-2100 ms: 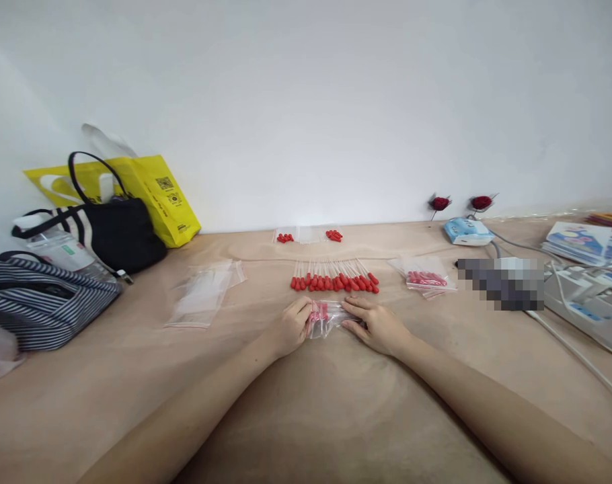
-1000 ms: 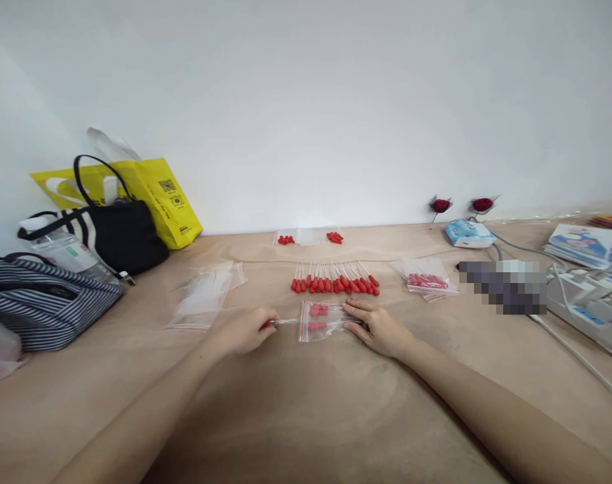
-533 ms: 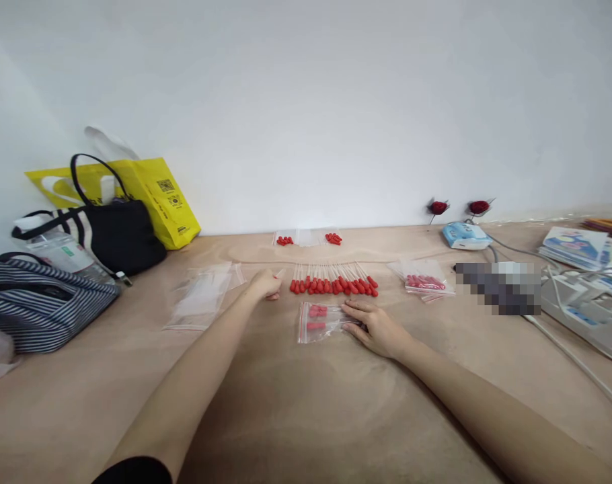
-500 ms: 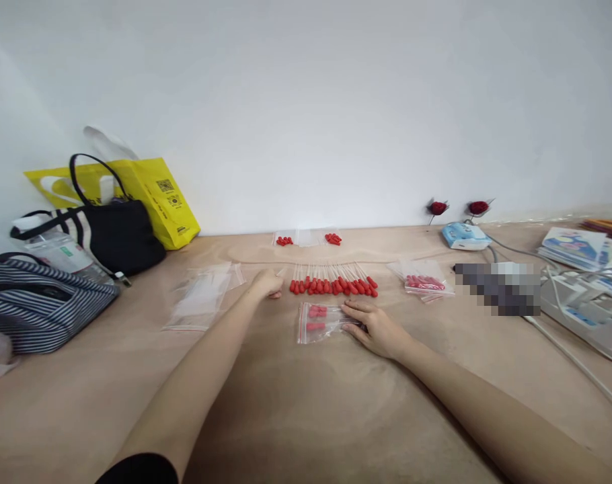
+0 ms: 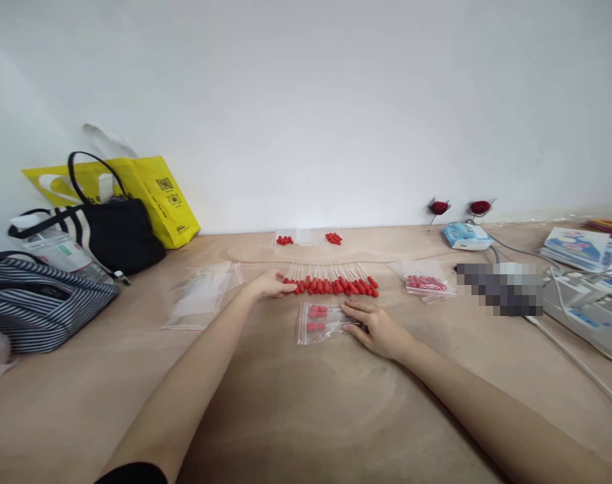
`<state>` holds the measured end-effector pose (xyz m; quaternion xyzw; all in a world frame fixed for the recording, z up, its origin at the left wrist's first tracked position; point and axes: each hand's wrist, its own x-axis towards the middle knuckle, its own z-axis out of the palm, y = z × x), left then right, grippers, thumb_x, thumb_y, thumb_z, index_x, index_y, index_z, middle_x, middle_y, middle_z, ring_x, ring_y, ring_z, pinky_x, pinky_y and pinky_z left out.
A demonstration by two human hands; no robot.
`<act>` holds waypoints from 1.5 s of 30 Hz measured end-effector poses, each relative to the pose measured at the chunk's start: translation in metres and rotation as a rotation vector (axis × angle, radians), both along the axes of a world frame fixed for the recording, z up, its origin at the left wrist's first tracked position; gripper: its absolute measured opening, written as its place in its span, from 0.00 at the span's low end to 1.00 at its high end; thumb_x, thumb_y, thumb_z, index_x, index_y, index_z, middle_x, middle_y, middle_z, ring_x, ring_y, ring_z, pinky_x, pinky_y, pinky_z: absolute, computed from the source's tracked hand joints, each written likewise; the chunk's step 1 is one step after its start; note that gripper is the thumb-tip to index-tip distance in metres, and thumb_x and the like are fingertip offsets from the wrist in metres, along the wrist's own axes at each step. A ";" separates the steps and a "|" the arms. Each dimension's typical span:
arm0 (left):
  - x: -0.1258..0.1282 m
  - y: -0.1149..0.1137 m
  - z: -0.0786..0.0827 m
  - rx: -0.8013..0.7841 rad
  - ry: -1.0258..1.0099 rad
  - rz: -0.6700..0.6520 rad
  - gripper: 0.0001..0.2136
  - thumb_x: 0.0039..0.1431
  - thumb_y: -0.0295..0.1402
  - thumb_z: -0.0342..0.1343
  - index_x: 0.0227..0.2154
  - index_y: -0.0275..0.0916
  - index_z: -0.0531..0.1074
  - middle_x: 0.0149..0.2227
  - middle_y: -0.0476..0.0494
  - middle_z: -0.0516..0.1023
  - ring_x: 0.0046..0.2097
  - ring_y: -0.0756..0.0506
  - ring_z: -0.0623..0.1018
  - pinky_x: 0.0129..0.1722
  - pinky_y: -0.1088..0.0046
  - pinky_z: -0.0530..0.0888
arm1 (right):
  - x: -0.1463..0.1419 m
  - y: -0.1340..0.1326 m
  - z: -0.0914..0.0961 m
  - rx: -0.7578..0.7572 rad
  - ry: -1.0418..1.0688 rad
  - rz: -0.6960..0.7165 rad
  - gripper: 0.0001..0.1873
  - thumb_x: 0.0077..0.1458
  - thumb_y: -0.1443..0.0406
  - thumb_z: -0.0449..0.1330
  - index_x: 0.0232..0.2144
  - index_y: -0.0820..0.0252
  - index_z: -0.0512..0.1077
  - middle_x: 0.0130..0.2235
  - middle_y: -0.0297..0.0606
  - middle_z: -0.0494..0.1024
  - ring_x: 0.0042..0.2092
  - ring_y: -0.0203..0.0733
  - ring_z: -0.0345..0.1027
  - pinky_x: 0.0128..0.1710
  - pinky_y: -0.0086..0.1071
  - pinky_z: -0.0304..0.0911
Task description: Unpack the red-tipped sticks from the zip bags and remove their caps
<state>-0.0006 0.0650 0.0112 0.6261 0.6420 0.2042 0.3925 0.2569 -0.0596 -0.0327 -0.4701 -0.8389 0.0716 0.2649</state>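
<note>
A row of thin sticks with red tips lies on the tan table ahead of me. My left hand rests at the row's left end, fingers stretched out and touching the leftmost red tips. A small clear zip bag with a few red pieces inside lies just in front of the row. My right hand lies flat, with its fingertips pressing the bag's right edge.
Empty zip bags lie to the left, a filled one to the right, and small bags with red pieces by the wall. A black handbag, a yellow bag and a striped bag crowd the left. A power strip, cables and booklets sit right.
My left hand drew a red-tipped stick out of the zip bag, carried it up to the row's left end and now has its fingers stretched against it. The right hand stayed on the bag.
</note>
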 end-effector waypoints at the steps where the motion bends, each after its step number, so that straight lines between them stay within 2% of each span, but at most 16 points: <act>1: -0.003 -0.002 0.001 0.010 -0.031 -0.025 0.22 0.30 0.32 0.66 0.34 0.34 0.70 0.28 0.46 0.75 0.28 0.49 0.74 0.27 0.76 0.70 | 0.000 0.000 0.000 -0.002 -0.002 0.000 0.23 0.53 0.58 0.52 0.50 0.59 0.64 0.50 0.44 0.67 0.51 0.45 0.62 0.49 0.40 0.60; 4: -0.010 -0.006 0.000 0.046 -0.094 -0.070 0.29 0.25 0.30 0.67 0.38 0.35 0.67 0.31 0.47 0.74 0.30 0.50 0.74 0.30 0.76 0.70 | 0.000 0.000 0.001 -0.013 -0.020 -0.009 0.23 0.53 0.58 0.52 0.50 0.59 0.64 0.50 0.45 0.67 0.51 0.45 0.62 0.49 0.39 0.60; 11: -0.010 -0.012 -0.015 0.132 -0.142 -0.073 0.24 0.29 0.38 0.66 0.31 0.35 0.65 0.22 0.54 0.67 0.24 0.53 0.69 0.24 0.78 0.66 | 0.000 0.000 0.000 -0.002 -0.005 0.002 0.22 0.52 0.59 0.52 0.50 0.59 0.64 0.50 0.44 0.68 0.51 0.45 0.62 0.49 0.39 0.60; 15: -0.009 -0.020 -0.016 0.184 -0.137 -0.072 0.23 0.30 0.39 0.65 0.31 0.36 0.65 0.24 0.54 0.67 0.24 0.53 0.69 0.23 0.79 0.66 | 0.000 0.000 0.000 0.000 -0.004 0.003 0.23 0.52 0.58 0.52 0.50 0.58 0.63 0.50 0.44 0.67 0.51 0.45 0.61 0.49 0.40 0.60; 17: -0.008 -0.021 -0.015 0.227 -0.095 -0.054 0.21 0.33 0.40 0.64 0.31 0.36 0.65 0.27 0.51 0.69 0.24 0.54 0.69 0.22 0.80 0.66 | 0.000 0.000 0.000 0.000 -0.012 0.002 0.23 0.53 0.58 0.52 0.50 0.58 0.63 0.51 0.44 0.67 0.51 0.45 0.61 0.49 0.40 0.60; 20: -0.006 -0.017 -0.017 0.266 -0.032 0.029 0.15 0.46 0.42 0.56 0.32 0.36 0.66 0.33 0.46 0.71 0.26 0.53 0.70 0.21 0.81 0.67 | 0.000 0.001 0.000 -0.009 -0.034 0.004 0.23 0.53 0.58 0.51 0.50 0.59 0.63 0.51 0.45 0.67 0.51 0.45 0.61 0.49 0.40 0.60; 22: -0.004 -0.009 -0.019 0.269 -0.011 0.097 0.13 0.52 0.40 0.50 0.36 0.35 0.65 0.36 0.42 0.72 0.28 0.53 0.72 0.21 0.82 0.67 | 0.001 0.001 0.000 -0.012 -0.044 0.007 0.23 0.53 0.58 0.51 0.51 0.60 0.63 0.51 0.45 0.67 0.51 0.45 0.61 0.49 0.39 0.60; 24: -0.003 -0.001 -0.022 0.267 0.025 0.144 0.14 0.54 0.38 0.48 0.40 0.35 0.64 0.38 0.40 0.72 0.27 0.53 0.72 0.21 0.82 0.67 | 0.001 0.001 0.000 -0.009 -0.041 0.011 0.23 0.53 0.58 0.51 0.51 0.59 0.63 0.51 0.44 0.67 0.51 0.45 0.61 0.49 0.40 0.60; 28: -0.001 0.010 -0.022 0.247 0.132 0.196 0.17 0.51 0.35 0.52 0.44 0.36 0.63 0.39 0.38 0.74 0.22 0.52 0.72 0.20 0.79 0.66 | 0.001 0.001 0.002 -0.013 -0.040 0.011 0.23 0.53 0.58 0.50 0.51 0.61 0.63 0.51 0.45 0.67 0.51 0.45 0.61 0.50 0.40 0.59; 31: -0.001 0.011 -0.017 0.215 0.212 0.210 0.18 0.48 0.34 0.53 0.43 0.36 0.65 0.34 0.40 0.76 0.20 0.51 0.72 0.20 0.78 0.65 | 0.000 0.000 0.003 -0.026 -0.060 0.004 0.24 0.54 0.58 0.50 0.51 0.62 0.63 0.51 0.46 0.67 0.52 0.45 0.61 0.50 0.39 0.59; 34: 0.001 0.012 -0.012 0.191 0.293 0.222 0.14 0.47 0.36 0.52 0.39 0.37 0.68 0.27 0.44 0.77 0.20 0.50 0.72 0.22 0.76 0.65 | 0.000 0.000 0.003 -0.026 -0.060 0.000 0.24 0.54 0.58 0.50 0.51 0.62 0.63 0.51 0.45 0.67 0.51 0.45 0.61 0.50 0.39 0.59; 38: 0.004 0.018 -0.007 0.169 0.375 0.257 0.11 0.44 0.36 0.55 0.30 0.36 0.71 0.23 0.43 0.76 0.26 0.45 0.75 0.26 0.74 0.67 | 0.000 0.000 0.002 -0.018 -0.048 0.002 0.24 0.54 0.57 0.50 0.50 0.62 0.63 0.50 0.46 0.67 0.51 0.45 0.61 0.50 0.39 0.59; 42: 0.002 0.022 -0.003 0.084 0.355 0.246 0.05 0.41 0.30 0.55 0.22 0.34 0.71 0.21 0.41 0.75 0.27 0.45 0.76 0.26 0.75 0.68 | 0.000 0.000 0.002 -0.019 -0.057 0.005 0.24 0.54 0.57 0.50 0.51 0.61 0.63 0.50 0.46 0.67 0.51 0.45 0.61 0.50 0.39 0.59; 45: -0.003 0.015 0.001 0.013 0.276 0.213 0.06 0.42 0.28 0.55 0.26 0.33 0.71 0.21 0.43 0.75 0.25 0.47 0.75 0.24 0.76 0.70 | 0.000 0.001 0.002 -0.014 -0.053 0.009 0.24 0.54 0.57 0.50 0.51 0.61 0.63 0.51 0.45 0.67 0.51 0.45 0.61 0.50 0.40 0.59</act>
